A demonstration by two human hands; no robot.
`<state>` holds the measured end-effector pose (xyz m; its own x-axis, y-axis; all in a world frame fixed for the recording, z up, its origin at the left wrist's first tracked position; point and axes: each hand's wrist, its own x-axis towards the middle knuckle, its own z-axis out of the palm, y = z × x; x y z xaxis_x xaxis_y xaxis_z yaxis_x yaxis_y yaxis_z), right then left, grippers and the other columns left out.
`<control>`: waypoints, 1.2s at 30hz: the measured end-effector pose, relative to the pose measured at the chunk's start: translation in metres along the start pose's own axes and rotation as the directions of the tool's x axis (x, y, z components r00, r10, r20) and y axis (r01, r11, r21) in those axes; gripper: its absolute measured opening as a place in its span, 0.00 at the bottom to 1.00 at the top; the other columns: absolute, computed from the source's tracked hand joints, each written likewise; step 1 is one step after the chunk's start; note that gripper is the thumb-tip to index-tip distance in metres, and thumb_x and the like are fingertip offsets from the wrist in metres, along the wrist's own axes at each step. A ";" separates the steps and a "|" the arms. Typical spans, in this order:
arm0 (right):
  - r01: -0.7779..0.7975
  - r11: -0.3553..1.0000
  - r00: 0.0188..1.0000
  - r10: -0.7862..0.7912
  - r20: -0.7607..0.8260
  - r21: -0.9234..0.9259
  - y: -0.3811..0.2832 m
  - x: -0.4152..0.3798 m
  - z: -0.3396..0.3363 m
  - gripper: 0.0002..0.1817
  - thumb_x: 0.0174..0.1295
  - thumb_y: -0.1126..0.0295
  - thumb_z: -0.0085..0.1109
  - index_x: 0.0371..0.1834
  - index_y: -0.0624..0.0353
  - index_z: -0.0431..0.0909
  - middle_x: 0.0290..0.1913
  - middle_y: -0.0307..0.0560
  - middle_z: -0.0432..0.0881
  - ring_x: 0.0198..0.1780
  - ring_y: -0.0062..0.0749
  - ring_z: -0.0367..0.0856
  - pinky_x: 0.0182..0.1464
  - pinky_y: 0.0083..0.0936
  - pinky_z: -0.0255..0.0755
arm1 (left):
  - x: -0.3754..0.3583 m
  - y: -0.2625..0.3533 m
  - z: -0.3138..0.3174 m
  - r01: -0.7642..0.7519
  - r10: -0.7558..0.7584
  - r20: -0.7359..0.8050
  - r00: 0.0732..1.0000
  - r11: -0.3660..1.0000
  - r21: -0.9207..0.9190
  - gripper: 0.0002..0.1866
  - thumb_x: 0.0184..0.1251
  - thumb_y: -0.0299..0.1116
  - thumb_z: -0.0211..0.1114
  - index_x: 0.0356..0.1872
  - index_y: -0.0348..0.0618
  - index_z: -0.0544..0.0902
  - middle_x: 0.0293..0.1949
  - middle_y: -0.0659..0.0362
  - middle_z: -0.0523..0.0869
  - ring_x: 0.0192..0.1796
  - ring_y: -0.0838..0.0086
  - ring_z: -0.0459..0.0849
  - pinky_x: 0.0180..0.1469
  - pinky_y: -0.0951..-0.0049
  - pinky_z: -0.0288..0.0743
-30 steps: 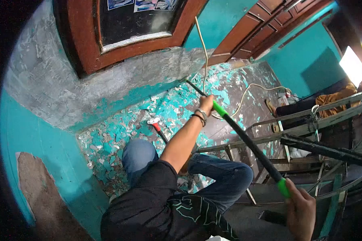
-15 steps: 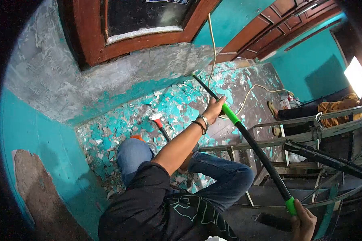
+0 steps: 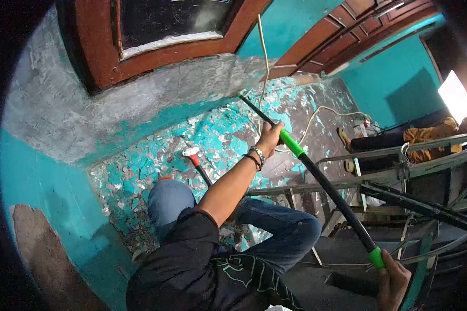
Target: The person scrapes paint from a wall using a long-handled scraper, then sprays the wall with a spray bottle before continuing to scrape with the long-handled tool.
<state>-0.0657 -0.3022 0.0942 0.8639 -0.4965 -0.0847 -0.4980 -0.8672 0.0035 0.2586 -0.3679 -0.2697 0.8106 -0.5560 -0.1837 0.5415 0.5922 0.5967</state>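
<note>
Flakes of teal paint litter the floor below the scraped wall. The pole slants across me, far tip near the wall's foot. My left hand wraps it beside the upper green collar; my right hand grasps its near end by the lower one. It looks light, stiff, rather slick; the collars seem the surest hold.

A dark-paned window with a reddish-brown frame sits left of a panelled wooden door. A cream cable trails nearby; beside wooden rails, another person wears dark trousers and sandals.
</note>
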 end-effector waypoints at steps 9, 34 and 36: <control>0.013 1.000 0.994 -0.010 0.112 -0.022 -0.017 0.033 0.017 0.17 0.59 0.76 0.49 0.53 0.62 0.72 0.36 0.52 0.80 0.30 0.34 0.78 0.34 0.21 0.69 | 0.030 -0.020 -0.038 0.079 -0.060 -0.144 0.988 0.988 0.133 0.15 0.59 0.42 0.57 0.37 0.41 0.69 0.27 0.61 0.73 0.26 0.76 0.74 0.27 0.74 0.73; -0.021 0.998 1.000 0.022 -0.007 0.060 0.048 -0.004 0.014 0.16 0.61 0.73 0.48 0.51 0.67 0.72 0.36 0.58 0.79 0.34 0.35 0.78 0.36 0.24 0.70 | 0.006 -0.023 0.000 -0.064 0.061 0.047 0.997 0.996 0.055 0.15 0.62 0.36 0.57 0.38 0.39 0.61 0.30 0.60 0.70 0.30 0.79 0.72 0.30 0.76 0.71; -0.065 0.990 0.998 0.066 -0.005 0.125 0.049 0.004 0.020 0.15 0.61 0.74 0.47 0.50 0.69 0.72 0.36 0.57 0.79 0.34 0.34 0.78 0.36 0.25 0.71 | 0.010 -0.029 -0.001 -0.049 0.047 0.062 0.997 0.998 0.031 0.15 0.62 0.36 0.57 0.36 0.40 0.60 0.30 0.60 0.69 0.31 0.79 0.71 0.30 0.76 0.71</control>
<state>-0.0884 -0.3458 0.0746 0.8294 -0.5530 -0.0794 -0.5586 -0.8213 -0.1157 0.2518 -0.3899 -0.2898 0.8198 -0.5627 -0.1068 0.4940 0.6004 0.6289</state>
